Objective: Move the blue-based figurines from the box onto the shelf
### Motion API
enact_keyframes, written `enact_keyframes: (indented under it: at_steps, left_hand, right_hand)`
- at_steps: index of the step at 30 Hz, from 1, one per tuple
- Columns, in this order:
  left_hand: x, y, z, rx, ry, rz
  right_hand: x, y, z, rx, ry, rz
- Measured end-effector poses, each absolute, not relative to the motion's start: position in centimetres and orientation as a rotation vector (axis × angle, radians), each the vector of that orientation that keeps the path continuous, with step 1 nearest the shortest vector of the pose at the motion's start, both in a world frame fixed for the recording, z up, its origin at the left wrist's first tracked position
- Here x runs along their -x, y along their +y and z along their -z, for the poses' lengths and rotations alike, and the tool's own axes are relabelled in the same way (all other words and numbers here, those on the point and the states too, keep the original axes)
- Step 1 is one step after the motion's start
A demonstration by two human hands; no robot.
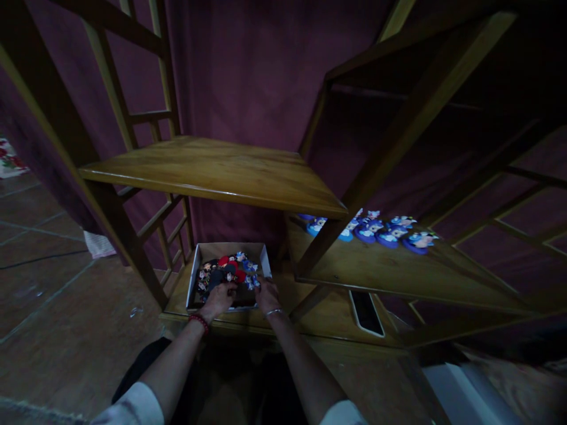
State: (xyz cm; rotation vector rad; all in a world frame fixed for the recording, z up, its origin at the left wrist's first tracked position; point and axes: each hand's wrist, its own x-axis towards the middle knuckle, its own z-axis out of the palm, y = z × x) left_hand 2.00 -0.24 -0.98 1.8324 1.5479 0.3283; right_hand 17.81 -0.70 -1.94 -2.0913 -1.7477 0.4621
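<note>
A shallow white cardboard box stands on the bottom shelf, with several small figurines inside. Red-and-black figurines lie in its left and middle part, and blue-and-white figurines lie along its right side. My left hand reaches over the box's front edge, fingers curled in among the dark figurines; what they hold, if anything, is hidden. At the box's right front corner is my right hand, its fingers bent inward beside a blue-and-white figurine. Whether it grips that figurine or the box wall is unclear.
Above the box juts a wooden shelf board. To the right, blue-purple figurines stand in rows on a higher shelf. A phone lies on the bottom shelf. Wooden posts and a dark curtain surround the space.
</note>
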Motion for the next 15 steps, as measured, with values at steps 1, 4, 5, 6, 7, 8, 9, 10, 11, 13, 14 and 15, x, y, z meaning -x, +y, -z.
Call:
enact_keyframes:
  at_steps: [1, 4, 5, 6, 7, 8, 9, 10, 11, 13, 14, 15]
  left_hand:
    - [-2.0, -0.2, 1.0, -1.831, 1.555, -0.335]
    - [-1.8, -0.3, 0.7, -1.822, 1.552, -0.347]
    - [-1.8, -0.3, 0.6, -1.814, 1.546, -0.351]
    - [-1.7, -0.4, 0.5, -1.802, 1.540, -0.357]
    - [-1.6, -0.4, 0.4, -1.786, 1.539, -0.365]
    - [-1.6, -0.4, 0.4, -1.766, 1.538, -0.375]
    - [-1.6, -0.4, 0.3, -1.741, 1.540, -0.387]
    - [-1.5, -0.5, 0.3, -1.714, 1.540, -0.398]
    - [-1.5, -0.5, 0.3, -1.687, 1.541, -0.408]
    - [-1.5, -0.4, 0.5, -1.650, 1.543, -0.426]
    - [-1.5, -0.4, 0.6, -1.641, 1.542, -0.430]
    - [-1.5, -0.4, 0.7, -1.637, 1.540, -0.431]
  right_hand:
    - [-17.8, -0.7, 2.0, 2.087, -1.744, -0.449]
    - [-17.7, -0.8, 1.8, 2.084, -1.733, -0.430]
    - [-17.6, -0.8, 1.7, 2.077, -1.724, -0.437]
    - [-17.5, -0.8, 1.5, 2.069, -1.712, -0.444]
    - [-17.3, -0.8, 1.4, 2.058, -1.700, -0.450]
    - [-17.2, -0.8, 1.4, 2.041, -1.691, -0.453]
    - [-17.1, -0.7, 1.3, 2.019, -1.686, -0.456]
    - [-16.9, -0.7, 1.4, 1.994, -1.683, -0.456]
    - [-16.8, -0.7, 1.4, 1.969, -1.685, -0.456]
    - [-16.5, -0.6, 1.6, 1.929, -1.693, -0.467]
    - [-16.4, -0.5, 1.7, 1.913, -1.698, -0.476]
    - [-16.2, -0.5, 1.8, 1.899, -1.707, -0.483]
